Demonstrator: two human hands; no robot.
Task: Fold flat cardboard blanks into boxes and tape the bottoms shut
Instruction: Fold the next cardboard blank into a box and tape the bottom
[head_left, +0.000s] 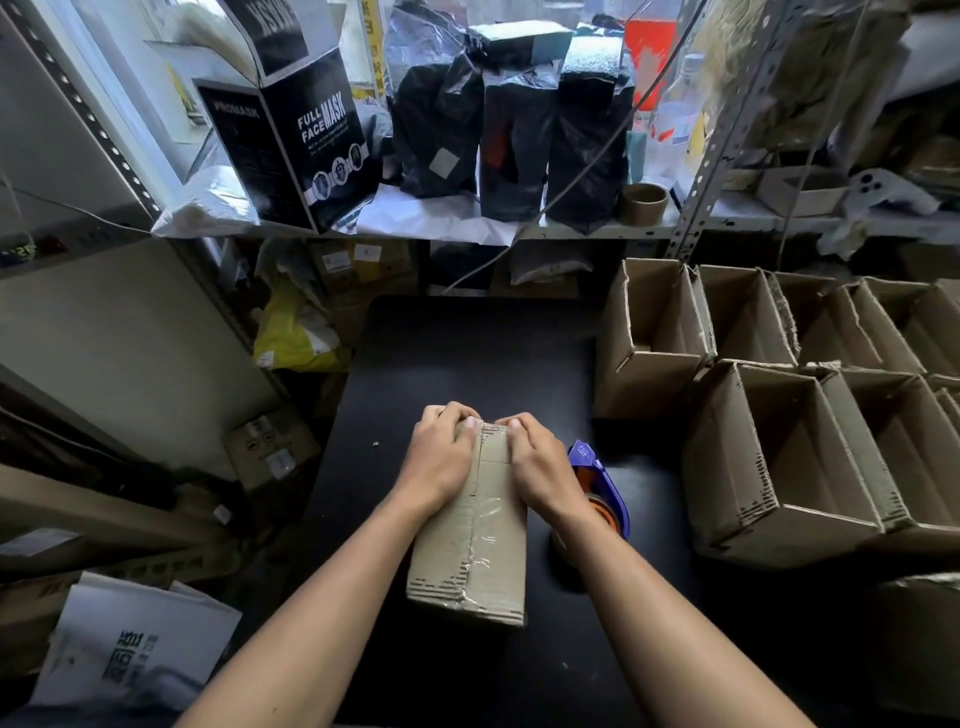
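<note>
A brown cardboard box (475, 551) lies bottom-up on the black table (467, 353), with clear tape running along its centre seam. My left hand (439, 454) grips the far left end of the box, thumb on top and fingers curled over the far edge. My right hand (537, 465) grips the far right end the same way. Both thumbs press the tape near the far edge. A purple tape dispenser (597, 486) with a brown roll stands on the table just right of my right wrist, partly hidden by it.
Several folded open boxes (769, 447) stand packed together at the right. A shelf (597, 228) behind the table carries black bags, a mask box (306, 145) and an empty tape core (644, 202). White bags (135, 639) and cartons lie low at the left.
</note>
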